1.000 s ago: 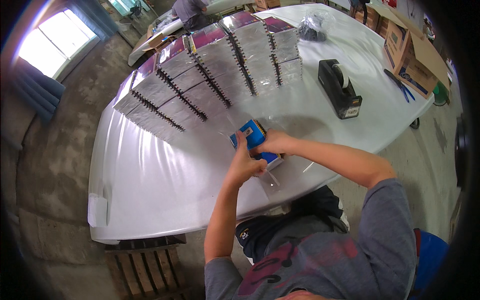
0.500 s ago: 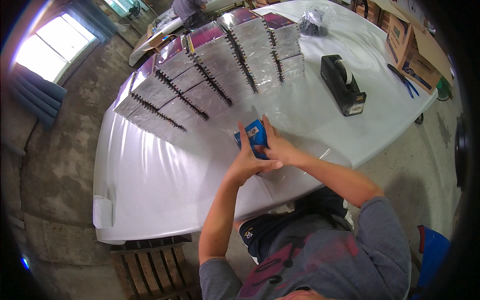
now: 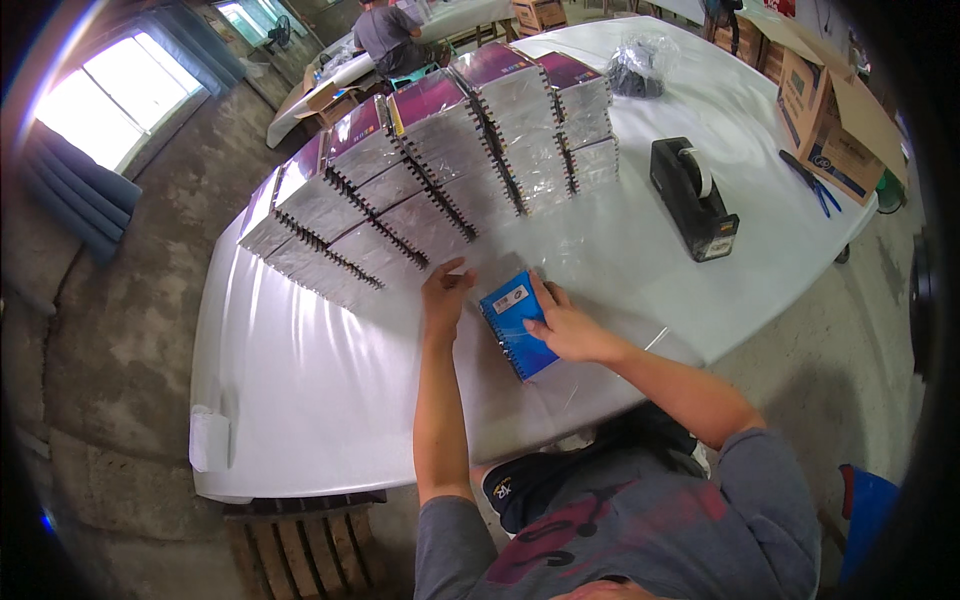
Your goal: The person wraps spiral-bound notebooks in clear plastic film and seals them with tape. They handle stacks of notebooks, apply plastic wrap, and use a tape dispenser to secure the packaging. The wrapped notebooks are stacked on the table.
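A small blue spiral notebook (image 3: 530, 345) with a white label lies tilted on the table in front of me, its coil along the left side. My right hand (image 3: 570, 328) grips it at the right edge, thumb across the cover. Left of the notebook, apart from it, my left hand (image 3: 445, 298) hovers with fingers loosely bent and apart, and I see nothing in them. Clear film (image 3: 625, 345) shows near the notebook and under my right forearm.
Stacks of spiral notebooks (image 3: 430, 105) in clear wrap stand in a row at the back left. To the right are a black tape dispenser (image 3: 693, 200), blue-handled pliers (image 3: 812, 183) and an open cardboard box (image 3: 830, 125). Behind sits a plastic-wrapped dark bundle (image 3: 637, 68); farther off, a person (image 3: 385, 40).
My left hand has come off the notebook and moved left. More of the blue cover and coil now shows, while my right hand stays on it. The view has shifted slightly.
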Available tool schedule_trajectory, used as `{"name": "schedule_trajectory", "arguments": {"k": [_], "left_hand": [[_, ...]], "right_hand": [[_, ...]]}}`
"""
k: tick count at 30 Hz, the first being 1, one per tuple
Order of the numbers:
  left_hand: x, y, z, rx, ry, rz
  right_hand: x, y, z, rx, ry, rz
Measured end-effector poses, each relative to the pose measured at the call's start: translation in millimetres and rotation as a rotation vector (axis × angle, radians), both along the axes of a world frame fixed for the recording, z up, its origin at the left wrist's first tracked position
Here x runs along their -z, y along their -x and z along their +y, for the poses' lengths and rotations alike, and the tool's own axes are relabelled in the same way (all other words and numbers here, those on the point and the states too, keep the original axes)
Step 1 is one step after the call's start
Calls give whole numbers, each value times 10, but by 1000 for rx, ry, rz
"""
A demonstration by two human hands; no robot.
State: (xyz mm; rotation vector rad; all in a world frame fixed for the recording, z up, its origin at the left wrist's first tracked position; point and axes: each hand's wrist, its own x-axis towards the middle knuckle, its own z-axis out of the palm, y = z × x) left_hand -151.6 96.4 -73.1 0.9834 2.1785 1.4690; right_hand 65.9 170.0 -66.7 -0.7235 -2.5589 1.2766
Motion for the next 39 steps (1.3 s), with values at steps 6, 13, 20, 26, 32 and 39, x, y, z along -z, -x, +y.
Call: {"name": "schedule_trajectory", "arguments": {"k": [6, 13, 20, 26, 32, 39], "left_hand": [[-356, -150, -68, -309, -320, 323], [-317, -1016, -639, 440, 97, 635], [-410, -1181, -643, 384, 347, 495], [-430, -1163, -650, 378, 344, 448], [-442, -1135, -650, 373, 289, 434], [-478, -1111, -631, 398, 298, 426]], "right_hand": [[32, -9, 24, 6, -50, -9], [14, -11, 12, 10, -38, -21], [-49, -378, 279, 144, -73, 75], [-107, -755, 418, 489, -262, -366], [-10, -727, 393, 491, -294, -222], [12, -716, 402, 406, 94, 123]]}}
